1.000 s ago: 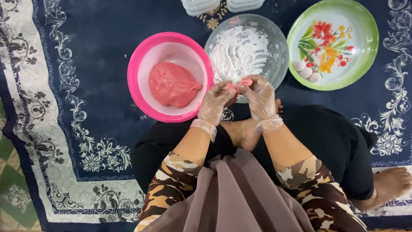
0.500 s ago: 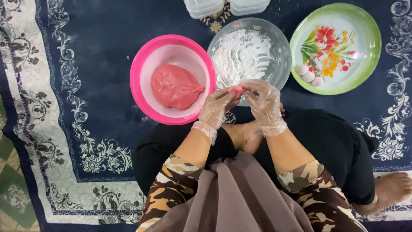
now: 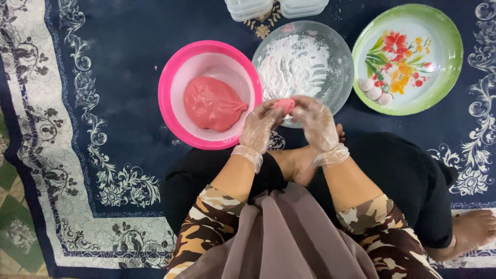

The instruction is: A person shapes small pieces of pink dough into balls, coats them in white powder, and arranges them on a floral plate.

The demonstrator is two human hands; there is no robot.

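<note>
Both hands wear clear plastic gloves and meet over my lap. My left hand [image 3: 260, 126] and my right hand [image 3: 316, 123] together pinch a small pink dough piece [image 3: 284, 105] between the fingertips. Just left of them a pink bowl [image 3: 166, 88] holds a large lump of pink dough [image 3: 213, 103]. Directly beyond the hands a glass dish [image 3: 343, 61] holds white flour [image 3: 294, 67]. A green floral plate [image 3: 445, 72] at the right carries three pale dough balls [image 3: 374, 92].
I sit cross-legged on a dark blue carpet [image 3: 103, 77] with white floral borders. Clear plastic containers [image 3: 276, 7] stand at the top edge. My bare feet show at the middle [image 3: 297, 163] and at the right [image 3: 478, 227].
The hands stay together on the small pink piece, its fingers shifting around it. The view has shifted slightly; bowls and plate have not moved.
</note>
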